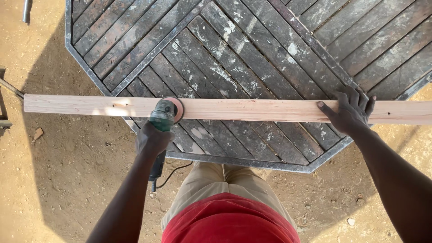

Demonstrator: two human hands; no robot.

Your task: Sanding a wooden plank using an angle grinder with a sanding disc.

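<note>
While left hand (153,137) grips sander (164,114) (disc on plank (252,109)), right hand (351,110) spread flat atop plank.

Both arms reach forward, hands set wide apart.

The left hand (152,137) is curled in a closed grip, knuckles up, wrist straight on an extended forearm. The right hand (350,110) lies palm down, fingers (355,96) spread flat, thumb angled out to the left.
</note>
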